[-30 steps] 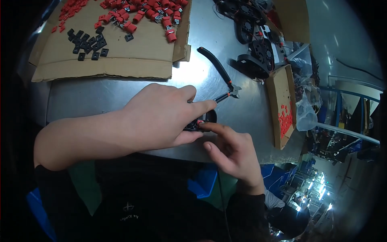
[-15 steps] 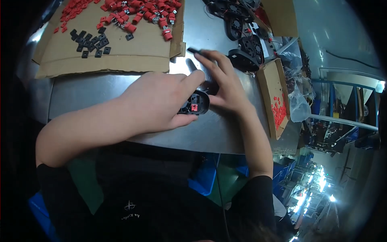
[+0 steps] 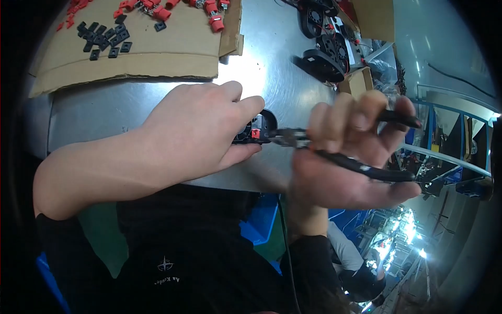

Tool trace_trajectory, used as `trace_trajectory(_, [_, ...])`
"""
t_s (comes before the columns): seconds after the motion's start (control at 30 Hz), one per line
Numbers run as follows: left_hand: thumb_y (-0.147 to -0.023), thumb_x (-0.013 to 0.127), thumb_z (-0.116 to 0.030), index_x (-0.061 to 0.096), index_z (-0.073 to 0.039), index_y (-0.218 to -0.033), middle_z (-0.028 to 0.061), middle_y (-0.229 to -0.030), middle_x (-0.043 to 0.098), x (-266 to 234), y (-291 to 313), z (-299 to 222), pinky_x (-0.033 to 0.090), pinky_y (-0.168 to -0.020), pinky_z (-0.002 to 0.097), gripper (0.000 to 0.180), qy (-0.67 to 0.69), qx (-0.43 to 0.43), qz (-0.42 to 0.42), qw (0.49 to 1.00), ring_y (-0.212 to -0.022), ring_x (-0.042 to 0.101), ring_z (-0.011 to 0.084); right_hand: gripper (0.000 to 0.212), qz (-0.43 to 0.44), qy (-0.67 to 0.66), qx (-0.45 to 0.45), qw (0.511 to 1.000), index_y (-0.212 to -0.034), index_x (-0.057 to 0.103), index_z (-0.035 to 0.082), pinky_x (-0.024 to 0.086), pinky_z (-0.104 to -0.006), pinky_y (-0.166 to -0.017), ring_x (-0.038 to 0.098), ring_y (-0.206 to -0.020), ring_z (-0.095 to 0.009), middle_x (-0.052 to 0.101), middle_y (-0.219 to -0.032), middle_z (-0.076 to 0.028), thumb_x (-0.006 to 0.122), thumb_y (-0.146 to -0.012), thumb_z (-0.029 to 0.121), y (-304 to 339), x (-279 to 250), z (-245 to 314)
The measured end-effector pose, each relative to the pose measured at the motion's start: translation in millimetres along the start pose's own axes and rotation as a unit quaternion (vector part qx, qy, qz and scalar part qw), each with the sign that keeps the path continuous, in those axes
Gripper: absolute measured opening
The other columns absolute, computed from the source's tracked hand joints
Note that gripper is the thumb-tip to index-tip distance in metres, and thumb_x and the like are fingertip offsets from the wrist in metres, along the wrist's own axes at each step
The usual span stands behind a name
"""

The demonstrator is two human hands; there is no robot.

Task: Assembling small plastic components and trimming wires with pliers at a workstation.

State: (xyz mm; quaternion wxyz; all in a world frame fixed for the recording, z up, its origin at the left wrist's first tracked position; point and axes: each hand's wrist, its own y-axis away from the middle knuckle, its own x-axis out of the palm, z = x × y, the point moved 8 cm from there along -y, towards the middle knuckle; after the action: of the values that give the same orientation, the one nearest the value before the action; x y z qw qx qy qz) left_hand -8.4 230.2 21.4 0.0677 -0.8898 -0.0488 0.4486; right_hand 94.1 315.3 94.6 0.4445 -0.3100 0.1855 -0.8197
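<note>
Two hands, apart from each other, both occupied. Left hand (image 3: 201, 115) clamped on a small black housing (image 3: 270, 121), thumb along the near edge, fingers over the far one; much of the part hidden under the palm. Its right end pokes out toward the other hand, probably gripped this way so that end stays uncovered and the part cannot slide. Red piece (image 3: 255, 134) seated inside, just beyond the left thumb.

Right hand (image 3: 334, 179) wrapped around black-handled pliers (image 3: 293, 138), palm turned up, blurred. Handles spread apart; one lies across the palm, the other runs behind the curled fingers. Metal nose points left at the housing, close to the red piece; contact cannot be told. Grip looks set so the nose reaches past the fingers.

Ahead of the left hand, on the tabletop (image 3: 104, 110): flattened cardboard tray (image 3: 125, 70) with black square pieces (image 3: 104, 39) grouped on the side nearer the arm, red connectors (image 3: 216, 22) with metal tabs farther off. Sorted by kind, it seems, for picking without searching.

Ahead of the right hand: black fan units (image 3: 324, 65) clustered together, perhaps put there to leave working room between the hands. Small cardboard box (image 3: 358, 81) just beyond the right fingers, partly hidden by them.
</note>
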Motion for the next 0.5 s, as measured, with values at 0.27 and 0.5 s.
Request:
trace_trajectory(0.27, [-0.085, 0.08, -0.032, 0.065, -0.004, -0.106, 0.0158, -0.094, 0.066, 4, 1, 2, 0.059, -0.072, 0.0433, 0.038, 0.038, -0.005, -0.013, 0.999, -0.084, 0.072, 0.0337, 0.102, -0.038, 0.175, 0.019, 0.984, -0.151, 0.039, 0.008, 0.04, -0.0323, -0.058, 0.049, -0.067, -0.018, 0.052, -0.099, -0.012, 0.041, -0.09, 0.09, 21, 10, -22])
trace_trajectory(0.5, [-0.084, 0.081, -0.029, 0.066, -0.004, -0.106, 0.0165, -0.095, 0.067, 4, 6, 3, 0.061, -0.073, 0.0424, 0.037, 0.039, -0.004, -0.03, 0.999, -0.085, 0.073, 0.0331, 0.102, -0.01, 0.241, -0.017, 0.97, -0.15, 0.04, 0.008, 0.04, -0.0315, -0.057, 0.048, -0.067, -0.017, 0.051, -0.097, -0.011, 0.043, -0.089, 0.09, 19, 24, -22])
